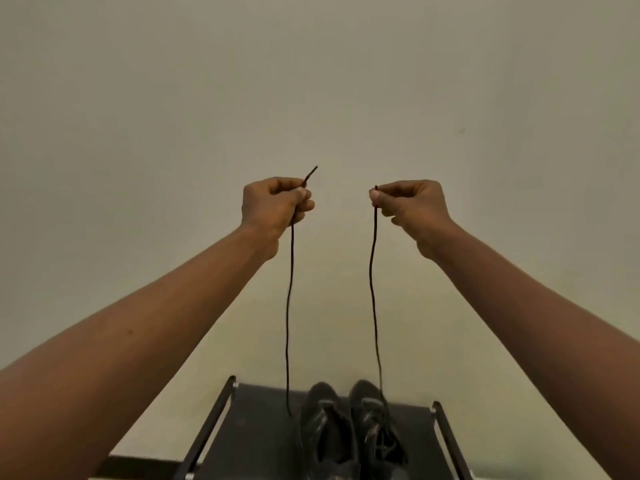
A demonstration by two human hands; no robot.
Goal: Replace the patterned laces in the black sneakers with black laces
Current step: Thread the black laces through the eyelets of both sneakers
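forearms (138,341) raised high, my left hand (277,206) and right hand (408,206) each pinch one end of the black lace (287,306), probably to even both strands. it hangs to the black sneakers (329,420) on the dark rack (256,427); whether it's threaded i can't tell.

No words, numbers or signs can be read. The sneakers (325,431) at the bottom of the frame are too dark and blurry to show any brand.
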